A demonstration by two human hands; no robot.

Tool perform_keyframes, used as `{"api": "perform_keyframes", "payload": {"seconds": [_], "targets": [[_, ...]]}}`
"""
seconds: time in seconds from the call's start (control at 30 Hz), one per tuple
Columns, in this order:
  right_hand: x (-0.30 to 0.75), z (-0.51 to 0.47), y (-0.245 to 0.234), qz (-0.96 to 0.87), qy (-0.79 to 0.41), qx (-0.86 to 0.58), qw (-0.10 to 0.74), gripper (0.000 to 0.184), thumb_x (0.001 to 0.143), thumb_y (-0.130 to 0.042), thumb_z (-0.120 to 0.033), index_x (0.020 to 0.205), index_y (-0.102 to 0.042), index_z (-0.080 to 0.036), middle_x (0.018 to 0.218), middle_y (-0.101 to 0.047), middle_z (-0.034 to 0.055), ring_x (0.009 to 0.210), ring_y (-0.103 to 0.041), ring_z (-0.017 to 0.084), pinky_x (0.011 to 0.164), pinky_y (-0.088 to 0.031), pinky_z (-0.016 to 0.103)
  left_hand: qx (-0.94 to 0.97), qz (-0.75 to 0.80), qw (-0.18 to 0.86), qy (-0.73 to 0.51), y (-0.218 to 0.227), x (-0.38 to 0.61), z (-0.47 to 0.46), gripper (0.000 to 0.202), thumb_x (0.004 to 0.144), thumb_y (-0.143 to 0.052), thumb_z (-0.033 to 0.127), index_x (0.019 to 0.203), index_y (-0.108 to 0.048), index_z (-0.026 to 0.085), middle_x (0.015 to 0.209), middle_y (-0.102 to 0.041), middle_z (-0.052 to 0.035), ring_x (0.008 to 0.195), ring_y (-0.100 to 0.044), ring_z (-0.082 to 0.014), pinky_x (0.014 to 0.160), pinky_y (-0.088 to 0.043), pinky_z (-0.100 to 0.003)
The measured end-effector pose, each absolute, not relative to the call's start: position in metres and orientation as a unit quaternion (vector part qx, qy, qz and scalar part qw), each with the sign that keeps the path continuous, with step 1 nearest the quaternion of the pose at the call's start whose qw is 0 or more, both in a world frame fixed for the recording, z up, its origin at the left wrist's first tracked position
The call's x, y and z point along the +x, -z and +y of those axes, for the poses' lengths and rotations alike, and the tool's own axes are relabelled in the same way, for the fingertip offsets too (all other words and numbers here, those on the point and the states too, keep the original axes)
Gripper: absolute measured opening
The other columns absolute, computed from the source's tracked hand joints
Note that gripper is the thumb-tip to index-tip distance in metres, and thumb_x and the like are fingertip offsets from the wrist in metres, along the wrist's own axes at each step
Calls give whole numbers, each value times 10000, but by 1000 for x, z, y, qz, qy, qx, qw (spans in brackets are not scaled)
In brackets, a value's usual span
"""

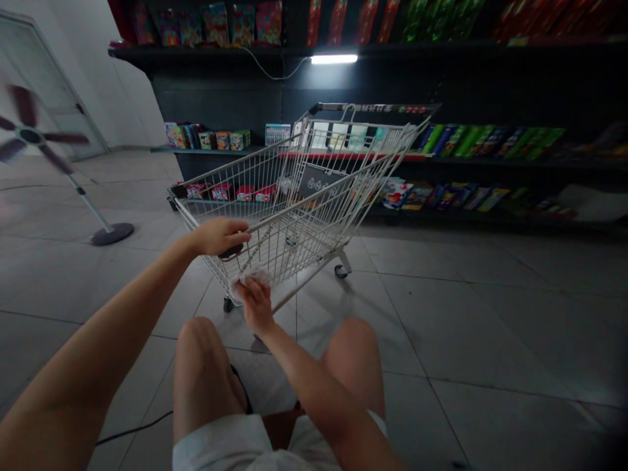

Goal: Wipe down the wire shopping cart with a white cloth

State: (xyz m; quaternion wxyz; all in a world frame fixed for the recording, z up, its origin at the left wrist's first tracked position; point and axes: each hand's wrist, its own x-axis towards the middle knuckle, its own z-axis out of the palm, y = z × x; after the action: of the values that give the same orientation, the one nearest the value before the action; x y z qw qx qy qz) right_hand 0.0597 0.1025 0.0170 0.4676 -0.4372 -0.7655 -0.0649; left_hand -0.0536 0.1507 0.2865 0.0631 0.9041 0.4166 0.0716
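A metal wire shopping cart [304,226] stands at an angle in front of my knees, its handle at the far end. My left hand [222,237] grips the top rim at the cart's near corner, close to a black corner cap [231,250]. Lower down, my right hand [256,301] has its fingers closed on a crumpled white cloth [259,275]. That cloth presses against the wires of the basket near the bottom of the corner. Part of it is hidden behind my fingers.
Dark shelves [220,98] with packaged goods run behind the cart, with a lit tube lamp [334,59] on them. A standing fan [29,135] is at the left, and a black cable [135,430] lies on the tiled floor [490,327]. Cart wheels [341,271] touch the floor.
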Motion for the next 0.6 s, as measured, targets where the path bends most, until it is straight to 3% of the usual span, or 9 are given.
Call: {"api": "perform_keyframes", "payload": {"seconds": [0.1,0.23,0.4,0.5,0.6], "targets": [[102,116,-4,-864,106,-332,363,403,901,-539,-212,1265,-558,-383,1225,-607,-25,1113,-522,150,1021,-426,297,906,414,61,-66,-286,-58,152,365,867,-375,470,670,-490,185,572,-528,17,542,-463,-115,556,-287,-252],[161,144,-6,-880,103,-334,322,369,894,-548,-195,1215,-595,-371,1205,-606,-2,1118,-513,150,1017,-433,315,908,411,58,-61,-286,-59,153,372,877,-370,472,690,-507,181,612,-576,3,553,-485,-114,553,-292,-248],[130,135,4,-747,8,-472,468,413,818,-457,-36,1097,-654,-268,1144,-560,68,1112,-490,206,1003,-428,399,904,417,65,-65,-287,-53,152,366,878,-379,463,690,-515,180,649,-616,-9,570,-513,-117,551,-295,-246],[66,110,16,-598,-28,-570,562,486,794,-373,-34,1228,-542,-174,1195,-473,146,1163,-435,252,993,-415,464,906,415,61,-66,-287,-51,151,363,878,-380,459,681,-504,180,636,-608,-7,563,-508,-116,549,-293,-246],[32,93,25,-595,-67,-559,574,484,784,-417,-65,1245,-515,-176,1248,-425,153,1203,-394,261,1010,-396,456,907,411,58,-70,-288,-51,150,356,878,-384,451,681,-504,180,600,-576,3,546,-488,-112,547,-288,-246]]}}
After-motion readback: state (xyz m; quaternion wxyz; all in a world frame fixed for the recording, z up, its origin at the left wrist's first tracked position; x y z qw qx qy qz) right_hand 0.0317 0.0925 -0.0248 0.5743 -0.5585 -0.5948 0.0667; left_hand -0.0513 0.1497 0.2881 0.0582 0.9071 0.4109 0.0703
